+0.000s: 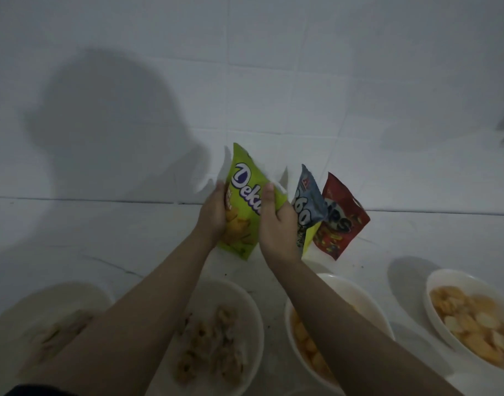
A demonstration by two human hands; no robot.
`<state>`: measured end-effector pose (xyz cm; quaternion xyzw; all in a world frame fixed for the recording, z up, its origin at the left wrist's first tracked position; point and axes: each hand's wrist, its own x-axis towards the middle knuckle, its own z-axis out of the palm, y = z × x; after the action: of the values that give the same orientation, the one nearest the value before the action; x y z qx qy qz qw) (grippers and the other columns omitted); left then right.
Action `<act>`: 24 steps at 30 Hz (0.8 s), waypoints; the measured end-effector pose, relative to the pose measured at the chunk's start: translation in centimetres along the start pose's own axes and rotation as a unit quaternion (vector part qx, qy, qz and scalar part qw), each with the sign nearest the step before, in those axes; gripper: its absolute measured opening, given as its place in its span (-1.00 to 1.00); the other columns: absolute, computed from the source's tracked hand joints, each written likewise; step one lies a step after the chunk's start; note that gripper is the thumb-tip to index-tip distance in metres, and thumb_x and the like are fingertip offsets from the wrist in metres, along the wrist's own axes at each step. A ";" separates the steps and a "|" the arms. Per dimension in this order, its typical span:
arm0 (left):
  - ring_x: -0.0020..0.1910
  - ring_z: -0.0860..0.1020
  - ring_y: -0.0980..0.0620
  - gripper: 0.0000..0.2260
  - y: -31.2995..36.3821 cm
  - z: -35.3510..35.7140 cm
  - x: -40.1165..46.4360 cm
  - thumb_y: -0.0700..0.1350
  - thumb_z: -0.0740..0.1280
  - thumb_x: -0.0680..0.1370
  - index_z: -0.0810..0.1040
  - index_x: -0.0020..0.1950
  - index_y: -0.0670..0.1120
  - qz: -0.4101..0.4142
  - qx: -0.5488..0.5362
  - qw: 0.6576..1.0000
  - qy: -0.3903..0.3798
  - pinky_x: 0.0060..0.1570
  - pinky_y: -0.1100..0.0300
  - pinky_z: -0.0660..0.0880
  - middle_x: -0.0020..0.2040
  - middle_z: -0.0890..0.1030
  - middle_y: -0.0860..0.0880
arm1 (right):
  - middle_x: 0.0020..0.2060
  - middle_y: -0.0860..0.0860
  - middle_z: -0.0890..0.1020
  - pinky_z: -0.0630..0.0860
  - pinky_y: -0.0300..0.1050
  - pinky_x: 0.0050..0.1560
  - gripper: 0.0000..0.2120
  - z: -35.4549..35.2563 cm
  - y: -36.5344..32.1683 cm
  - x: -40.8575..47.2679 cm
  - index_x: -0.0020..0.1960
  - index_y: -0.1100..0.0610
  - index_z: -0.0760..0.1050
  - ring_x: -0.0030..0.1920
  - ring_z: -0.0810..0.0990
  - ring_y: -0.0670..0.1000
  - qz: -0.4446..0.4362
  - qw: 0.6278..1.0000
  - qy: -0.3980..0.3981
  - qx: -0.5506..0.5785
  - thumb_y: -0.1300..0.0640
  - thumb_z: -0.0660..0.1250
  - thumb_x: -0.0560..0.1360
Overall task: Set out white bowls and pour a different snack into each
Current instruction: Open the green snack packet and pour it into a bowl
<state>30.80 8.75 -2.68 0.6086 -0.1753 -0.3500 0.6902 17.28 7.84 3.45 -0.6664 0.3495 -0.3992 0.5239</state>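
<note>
While both my hands are up at the back of the desk (pixel 73 238), I've got the green bag (pixel 246 207) standing against the wall (pixel 273 81), and that's on purpose: its top is torn open and flared, so upright is the safe way to keep it. My left hand (pixel 213 215) wraps the bag's left edge, fingers curled round it, a firm grip. My right hand (pixel 276 230) holds the right side, thumb pressed flat up the front, fingers curled behind, so that grip is clamped on the bag too. Just beside it to the right lean the blue bag (pixel 306 210) and the red bag (pixel 342 218), both propped on the wall, tops up, the blue one overlapping the red. Looks to me like I'm parking the green one in that same row. Down near me sit four white bowls in a line: the far-left bowl (pixel 82 292) with pale pieces, the next bowl (pixel 245 304) with brownish curls, the third bowl (pixel 356 292) with orange puffs, and the right bowl (pixel 442 287) with round yellow crisps. Every bowl has something in it, so I'd say the pouring is done or nearly. What's in my way? My own forearms hang right over the two middle bowls, so drawing back low could clip a rim. It's dim and blurry, and I can't tell whether the green bag has anything left inside.
</note>
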 end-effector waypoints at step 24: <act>-0.33 0.46 0.15 -0.68 3.6 -2.7 -33.8 -0.01 0.11 0.66 0.38 -0.24 -0.12 0.252 0.123 0.909 0.307 -0.26 0.17 0.41 -0.34 0.48 0.04 | -0.04 0.03 0.73 0.62 0.13 0.10 -0.46 -8.8 -11.6 -20.8 0.15 0.07 0.57 -0.02 0.72 0.07 0.174 0.946 -0.140 0.237 -0.35 0.23 0.46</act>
<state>10.13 34.22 6.46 0.7014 -0.1444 0.0642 0.6951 0.81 24.97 12.51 -0.5013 0.2785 -0.2760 0.7713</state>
